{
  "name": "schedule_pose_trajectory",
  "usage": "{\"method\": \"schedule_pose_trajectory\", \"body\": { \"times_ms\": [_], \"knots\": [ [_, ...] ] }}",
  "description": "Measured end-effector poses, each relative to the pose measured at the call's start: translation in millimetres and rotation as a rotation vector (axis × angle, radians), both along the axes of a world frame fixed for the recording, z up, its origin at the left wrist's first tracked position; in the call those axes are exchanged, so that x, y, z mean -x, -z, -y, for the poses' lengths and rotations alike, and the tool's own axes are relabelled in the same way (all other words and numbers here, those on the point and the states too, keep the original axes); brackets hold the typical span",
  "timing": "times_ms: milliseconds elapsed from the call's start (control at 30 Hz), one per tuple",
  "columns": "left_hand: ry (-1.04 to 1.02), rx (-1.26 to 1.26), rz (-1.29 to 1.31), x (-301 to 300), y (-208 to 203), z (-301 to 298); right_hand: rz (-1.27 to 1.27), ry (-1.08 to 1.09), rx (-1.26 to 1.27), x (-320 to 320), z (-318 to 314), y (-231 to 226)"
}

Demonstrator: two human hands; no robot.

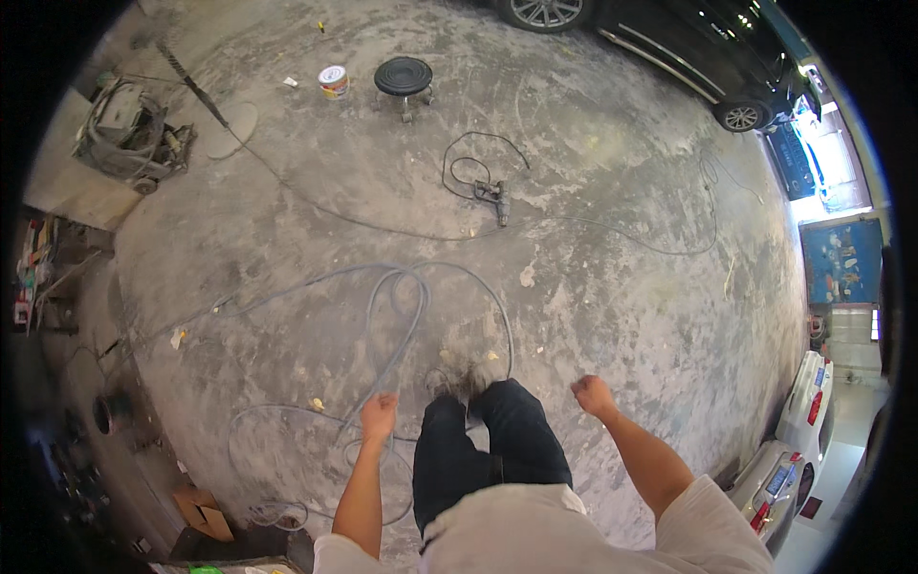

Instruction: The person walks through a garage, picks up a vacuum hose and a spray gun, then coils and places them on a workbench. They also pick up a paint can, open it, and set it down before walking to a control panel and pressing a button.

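Observation:
My left hand hangs beside my left leg with its fingers curled in. Nothing shows in it; a grey hose loops over the floor beneath and beside it. Out to the right of my legs is my right hand, also loosely closed and with nothing visible in it. Further ahead on the concrete lies a dark drill-shaped power tool with a coiled black cord. Both hands are well apart from it.
A round black stool and a paint bucket stand ahead. At far left is a wheeled machine. A dark car is at far right, white cars at near right. A cardboard box lies near left; cords cross the floor.

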State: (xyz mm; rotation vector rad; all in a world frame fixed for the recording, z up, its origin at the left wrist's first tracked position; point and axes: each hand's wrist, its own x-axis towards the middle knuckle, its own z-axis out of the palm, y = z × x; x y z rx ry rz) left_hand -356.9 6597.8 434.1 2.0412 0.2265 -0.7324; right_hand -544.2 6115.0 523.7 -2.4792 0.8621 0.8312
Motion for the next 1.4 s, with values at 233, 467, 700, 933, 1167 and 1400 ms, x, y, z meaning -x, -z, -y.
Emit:
{"method": "schedule_pose_trajectory", "body": {
  "times_ms": [233,467,700,933,1167,1400],
  "knots": [
    [-0.252,0.318,-0.045,-166,88,115,-0.203,-0.201,-0.196,-329,-6,277],
    [-0.818,0.071,-0.512,-144,245,122,0.017,-0.158,-0.081,-573,-34,625],
    [-0.710,0.069,-0.635,-200,263,199,0.067,-0.398,-0.183,-588,-16,635],
    [-0.388,0.054,-0.500,-335,147,270,0.467,0.229,-0.218,-663,157,368],
    [-0.262,0.271,-0.278,-452,16,353,0.947,0.257,-0.036,-780,360,63],
    [-0.212,0.320,-0.141,-612,-70,422,1.081,0.403,0.085,-902,550,-138]
  ]
}}
